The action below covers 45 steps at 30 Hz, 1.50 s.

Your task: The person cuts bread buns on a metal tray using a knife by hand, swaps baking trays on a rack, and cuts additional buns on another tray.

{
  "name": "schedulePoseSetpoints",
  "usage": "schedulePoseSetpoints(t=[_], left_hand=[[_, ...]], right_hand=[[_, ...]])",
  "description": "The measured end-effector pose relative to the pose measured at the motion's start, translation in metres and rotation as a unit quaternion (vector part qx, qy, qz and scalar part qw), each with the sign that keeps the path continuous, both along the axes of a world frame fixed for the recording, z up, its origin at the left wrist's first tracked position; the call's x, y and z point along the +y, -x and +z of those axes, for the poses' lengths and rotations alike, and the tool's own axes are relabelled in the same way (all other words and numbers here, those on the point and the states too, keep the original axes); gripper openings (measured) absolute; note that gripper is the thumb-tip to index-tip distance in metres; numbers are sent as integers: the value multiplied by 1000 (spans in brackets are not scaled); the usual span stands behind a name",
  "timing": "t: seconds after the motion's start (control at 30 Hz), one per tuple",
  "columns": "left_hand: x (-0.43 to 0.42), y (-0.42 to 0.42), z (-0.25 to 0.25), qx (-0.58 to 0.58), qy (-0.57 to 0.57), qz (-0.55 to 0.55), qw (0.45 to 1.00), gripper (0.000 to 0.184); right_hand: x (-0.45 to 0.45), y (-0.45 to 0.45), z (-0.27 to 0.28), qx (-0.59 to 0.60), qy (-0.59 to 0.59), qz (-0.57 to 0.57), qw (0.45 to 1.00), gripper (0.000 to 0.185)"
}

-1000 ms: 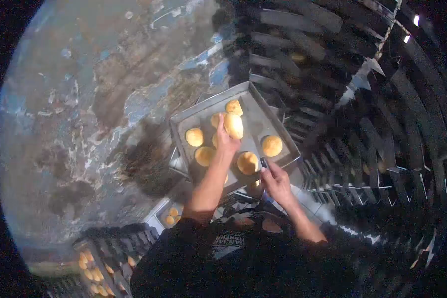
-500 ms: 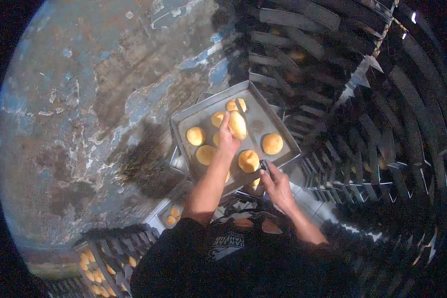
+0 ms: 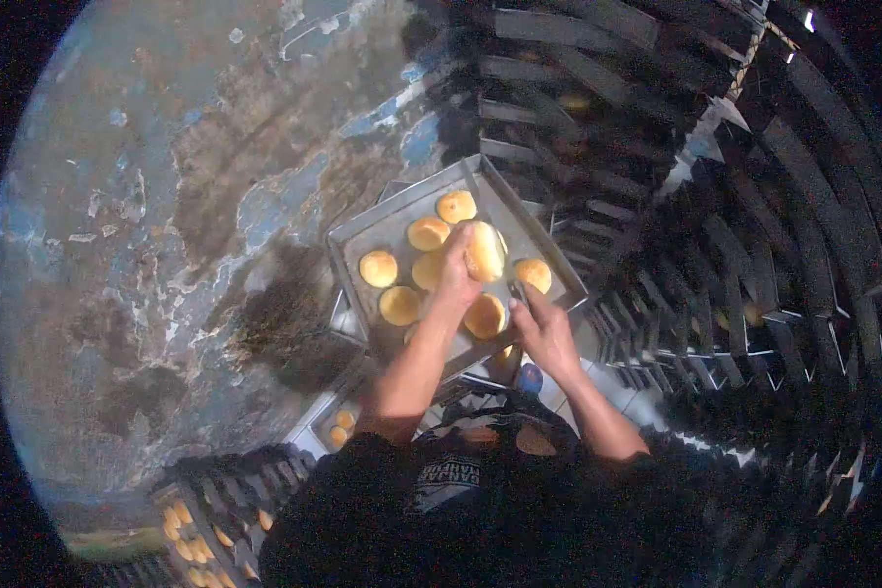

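Note:
Above a metal tray (image 3: 366, 215), my left hand (image 3: 459, 277) is wrapped round a bread bun (image 3: 484, 253), which is held tilted with a pale side showing. My right hand (image 3: 549, 333) grips the dark handle of a knife (image 3: 517, 290) near the tray's right front edge. Its blade is hard to make out. Several golden round buns lie in the tray: one at the back (image 3: 456, 206), one at the left (image 3: 378, 268), one at the right (image 3: 532, 275) and one between my hands (image 3: 485, 316).
Dark racks (image 3: 598, 127) with many slats stand at the right. A worn, stained wall or surface (image 3: 216, 196) fills the left. At lower left are a rack with buns (image 3: 194, 547) and a lower tray with small buns (image 3: 344, 418).
The bun in my left hand has turned and shifted slightly right. My right hand has moved up a little with the knife. The whole view has shifted slightly.

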<state>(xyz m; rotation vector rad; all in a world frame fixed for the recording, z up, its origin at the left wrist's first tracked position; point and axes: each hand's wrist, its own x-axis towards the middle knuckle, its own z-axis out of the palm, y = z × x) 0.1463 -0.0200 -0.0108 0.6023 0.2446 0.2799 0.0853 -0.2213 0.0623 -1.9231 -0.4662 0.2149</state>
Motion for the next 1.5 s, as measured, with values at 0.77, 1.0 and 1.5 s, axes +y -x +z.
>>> schedulePoseSetpoints(t=[0.77,1.0,1.5], left_hand=[[-17,-5,6,57,-21,-31,998,25],[37,-28,-24,18,13,-63,998,35],[-3,-38,-22,66,-6,-15,998,32]], right_hand=[[-13,-18,-33,39,-5,49,998,43],[-37,8,-40,92,-21,75,993,42],[-36,-11,-44,116,8,46,992,40]])
